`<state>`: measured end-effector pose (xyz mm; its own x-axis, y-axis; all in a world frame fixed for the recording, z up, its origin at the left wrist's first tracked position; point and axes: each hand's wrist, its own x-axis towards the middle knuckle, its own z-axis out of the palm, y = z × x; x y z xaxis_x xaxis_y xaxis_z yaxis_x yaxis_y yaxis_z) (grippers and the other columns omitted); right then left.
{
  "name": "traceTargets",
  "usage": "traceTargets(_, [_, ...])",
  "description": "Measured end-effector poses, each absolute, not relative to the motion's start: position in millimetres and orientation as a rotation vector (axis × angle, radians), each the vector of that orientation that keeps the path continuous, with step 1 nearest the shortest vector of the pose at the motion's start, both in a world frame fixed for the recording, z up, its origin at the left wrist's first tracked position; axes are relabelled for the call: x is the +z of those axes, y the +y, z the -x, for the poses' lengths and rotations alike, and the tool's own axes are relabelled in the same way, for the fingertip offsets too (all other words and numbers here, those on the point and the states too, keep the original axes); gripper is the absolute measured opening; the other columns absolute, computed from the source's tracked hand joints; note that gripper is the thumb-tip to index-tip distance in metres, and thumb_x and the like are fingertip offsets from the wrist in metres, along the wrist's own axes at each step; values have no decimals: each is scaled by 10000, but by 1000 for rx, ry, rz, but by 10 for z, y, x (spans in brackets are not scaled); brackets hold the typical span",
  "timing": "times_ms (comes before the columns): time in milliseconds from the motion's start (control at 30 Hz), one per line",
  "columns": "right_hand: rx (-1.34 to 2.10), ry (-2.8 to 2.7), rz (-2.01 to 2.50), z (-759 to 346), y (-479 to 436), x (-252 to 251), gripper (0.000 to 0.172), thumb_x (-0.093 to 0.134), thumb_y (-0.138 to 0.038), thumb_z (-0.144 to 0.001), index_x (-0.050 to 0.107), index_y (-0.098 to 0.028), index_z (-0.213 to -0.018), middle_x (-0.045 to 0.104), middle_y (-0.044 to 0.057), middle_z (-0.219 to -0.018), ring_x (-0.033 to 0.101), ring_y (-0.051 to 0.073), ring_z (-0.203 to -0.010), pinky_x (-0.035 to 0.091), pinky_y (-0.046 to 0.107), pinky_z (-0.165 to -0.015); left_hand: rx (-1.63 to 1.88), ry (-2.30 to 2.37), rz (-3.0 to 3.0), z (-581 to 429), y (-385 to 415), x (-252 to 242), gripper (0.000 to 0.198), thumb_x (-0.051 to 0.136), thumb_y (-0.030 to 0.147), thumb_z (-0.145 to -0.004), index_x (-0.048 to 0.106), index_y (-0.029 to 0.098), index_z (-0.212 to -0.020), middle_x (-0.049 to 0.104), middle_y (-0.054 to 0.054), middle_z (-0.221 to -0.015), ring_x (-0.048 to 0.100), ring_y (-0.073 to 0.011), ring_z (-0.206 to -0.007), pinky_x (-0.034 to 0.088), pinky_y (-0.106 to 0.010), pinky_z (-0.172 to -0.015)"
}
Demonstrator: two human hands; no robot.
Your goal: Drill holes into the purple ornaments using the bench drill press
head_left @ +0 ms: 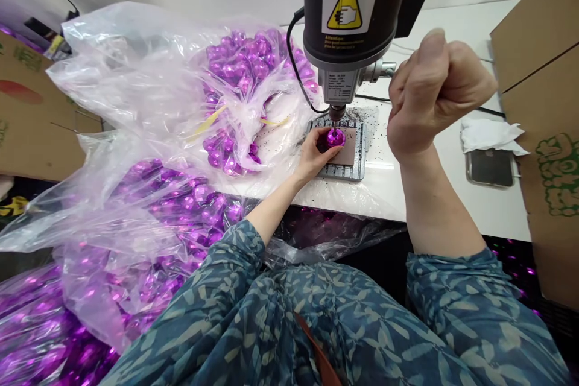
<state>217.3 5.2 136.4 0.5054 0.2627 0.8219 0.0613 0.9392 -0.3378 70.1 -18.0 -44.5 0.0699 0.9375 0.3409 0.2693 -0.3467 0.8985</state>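
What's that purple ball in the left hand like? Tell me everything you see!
The ball is round, bright purple and very shiny, with glints like metal or mirrored plastic. The thumb and fingers of the left hand pinch it, hiding part of its side. It sits over a flat brown board, right under the drill. Whether the drill's tip has gone in, I can't tell.

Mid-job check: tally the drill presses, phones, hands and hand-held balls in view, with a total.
Drill press: 1
Phone: 1
Hands (left hand, right hand): 2
Held purple ball: 1
Total: 5
Bagged purple balls left out: too overlapped.
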Motion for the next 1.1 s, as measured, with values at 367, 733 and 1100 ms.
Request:
traceTargets(367, [3, -1091, 583, -2338, 244, 819, 830, 513, -791, -1042, 123, -167, -657, 45, -16, -521, 163, 28, -473, 192, 302, -535, 1322, 1175, -1647, -699, -184, -454, 622, 945, 545, -914, 672, 224, -1371, 775, -136, -1376, 762, -298, -1300, 599, -482, -1193])
traceTargets(733, [58, -1137, 473, -2266, 96, 1229, 902, 622, -787, -992, 119, -173, -563, 60, -40, -463, 118, 5, -423, 88, 285, -513, 1344, 1172, -1608, -725, -182, -464, 618, 977, 521, -888, 682, 241, -1353, 779, -121, -1368, 763, -296, -1295, 612, -504, -1182])
traceTargets(1100, [599, -967, 586, -2162, 385, 2334, 581, 345, -1, -1039, 111, -241, -564, 72, -44, -527, 158, -12, -351, 69, 265, -444, 962, 1151, -1784, -410, -719, 147, 476, 990, 398, -845, 712, 206, -1180, 809, -81, -1140, 761, -208, -962, 625, -363, -861])
